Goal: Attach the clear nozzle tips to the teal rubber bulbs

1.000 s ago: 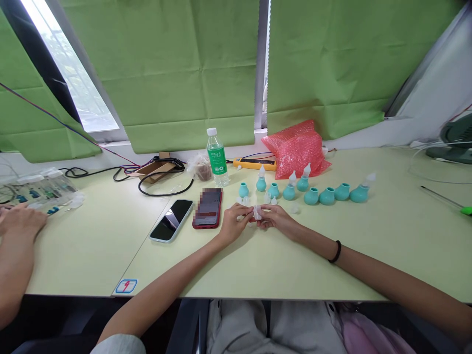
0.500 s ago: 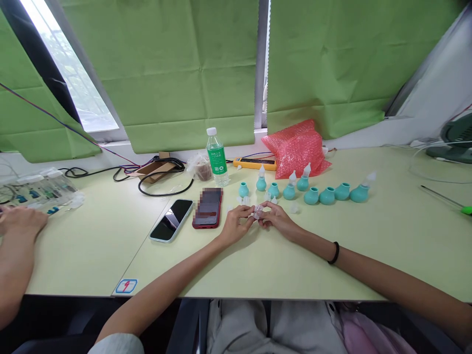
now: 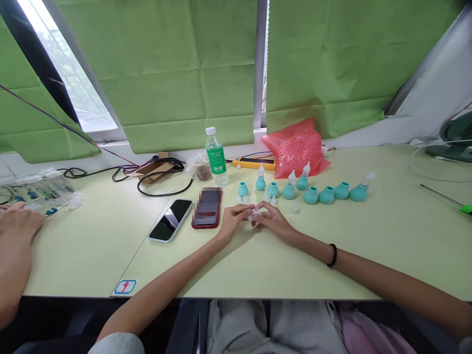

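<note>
Both hands meet above the table and pinch small clear plastic pieces [image 3: 255,214] between their fingertips. My left hand [image 3: 235,220] grips from the left, and my right hand [image 3: 275,222], below a black wristband, grips from the right. Whether it is one piece or two joined ones I cannot tell. Just behind the fingers lie several small translucent parts [image 3: 245,200]. Beyond them stand several teal rubber bulbs [image 3: 310,195]. Some bulbs carry a clear pointed tip, such as the bulb [image 3: 302,183] at the back; others have a bare round mouth. A loose clear piece [image 3: 294,208] lies right of my right hand.
Left of my hands lie a red-cased phone [image 3: 207,209] and a pale-cased phone [image 3: 170,221]. Behind are a water bottle [image 3: 217,160], a yellow tool [image 3: 253,162] and red bubble wrap [image 3: 297,150]. A co-worker's hand [image 3: 20,221] is at far left. A screwdriver [image 3: 446,199] lies right.
My fingers have shifted slightly around the clear plastic pieces, and my right fingers reach a little further left over them. The bulbs and phones stay where they were.
</note>
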Available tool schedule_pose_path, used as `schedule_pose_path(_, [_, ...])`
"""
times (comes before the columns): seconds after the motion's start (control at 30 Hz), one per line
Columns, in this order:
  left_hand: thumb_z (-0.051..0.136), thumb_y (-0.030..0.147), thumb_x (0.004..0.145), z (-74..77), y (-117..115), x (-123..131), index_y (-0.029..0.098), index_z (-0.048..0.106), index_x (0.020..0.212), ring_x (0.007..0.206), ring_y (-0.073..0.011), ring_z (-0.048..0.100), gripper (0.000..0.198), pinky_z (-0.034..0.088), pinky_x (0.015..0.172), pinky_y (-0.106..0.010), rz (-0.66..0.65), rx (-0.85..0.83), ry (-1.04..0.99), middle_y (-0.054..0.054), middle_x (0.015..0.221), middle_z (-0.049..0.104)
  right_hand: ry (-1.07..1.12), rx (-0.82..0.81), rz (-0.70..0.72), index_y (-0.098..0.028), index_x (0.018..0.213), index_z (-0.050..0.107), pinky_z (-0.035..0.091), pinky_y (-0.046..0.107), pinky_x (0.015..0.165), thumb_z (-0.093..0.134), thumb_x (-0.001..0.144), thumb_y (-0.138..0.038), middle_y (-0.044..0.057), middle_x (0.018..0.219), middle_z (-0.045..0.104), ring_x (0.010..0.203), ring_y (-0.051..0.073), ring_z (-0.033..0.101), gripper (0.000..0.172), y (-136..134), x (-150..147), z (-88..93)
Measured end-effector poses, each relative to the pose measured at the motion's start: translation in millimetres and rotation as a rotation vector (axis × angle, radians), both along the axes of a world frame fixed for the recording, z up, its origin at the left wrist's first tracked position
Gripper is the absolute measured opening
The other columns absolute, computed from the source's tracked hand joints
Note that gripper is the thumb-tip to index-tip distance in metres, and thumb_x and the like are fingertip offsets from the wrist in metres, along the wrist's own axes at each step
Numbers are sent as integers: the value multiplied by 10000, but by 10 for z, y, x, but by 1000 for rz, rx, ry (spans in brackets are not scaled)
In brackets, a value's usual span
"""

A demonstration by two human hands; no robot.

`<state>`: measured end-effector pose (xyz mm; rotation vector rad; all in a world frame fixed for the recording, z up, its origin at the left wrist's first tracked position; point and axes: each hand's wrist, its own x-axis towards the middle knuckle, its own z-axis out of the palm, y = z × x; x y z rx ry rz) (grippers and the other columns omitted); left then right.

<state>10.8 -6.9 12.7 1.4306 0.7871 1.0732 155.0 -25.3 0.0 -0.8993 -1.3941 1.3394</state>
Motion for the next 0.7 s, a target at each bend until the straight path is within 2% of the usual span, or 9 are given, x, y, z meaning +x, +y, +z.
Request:
schedule_pose_path(0.07, [574, 279, 651, -11, 15, 6, 102, 624, 852, 786, -183, 539, 272, 435, 713, -314, -32, -166, -113, -95, 885, 585, -21, 89, -67, -194, 769, 485, 431, 240, 546, 613, 611, -316, 1, 695, 556, 658, 120, 521, 237, 12, 3, -32])
schedule_pose_path(0.17, [581, 281, 647, -26, 34, -2, 86, 616, 845, 802, -196, 540, 280, 435, 730, -335, -101, -258, -202, -104, 862, 592, -65, 234, -190, -189, 770, 559, 435, 227, 566, 644, 575, -280, 15, 777, 521, 718, 121, 491, 231, 56, 32, -78])
schedule_pose_path(0.33, [579, 281, 658, -32, 62, -44, 71, 592, 835, 586, -138, 548, 275, 442, 618, -298, -300, -361, -161, -84, 682, 583, -80, 254, -164, -191, 832, 600, 440, 231, 582, 640, 586, -256, 12, 740, 522, 694, 115, 486, 257, 91, 62, -103])
schedule_pose_path(0.47, [599, 266, 648, -44, 98, -74, 75, 591, 837, 564, -105, 525, 269, 423, 570, -249, -322, -331, -101, -65, 669, 570, -80, 233, -131, -182, 843, 606, 454, 248, 601, 641, 584, -246, 27, 793, 563, 737, 138, 513, 268, 62, 52, -91])
schedule_pose_path(0.7, [606, 297, 637, 30, 83, -94, 80, 588, 930, 561, -92, 506, 365, 425, 614, -280, -348, -193, 12, -60, 697, 569, -82, 230, -172, -163, 841, 625, 478, 286, 609, 639, 583, -239, 38, 760, 610, 710, 162, 554, 269, 17, 32, -90])
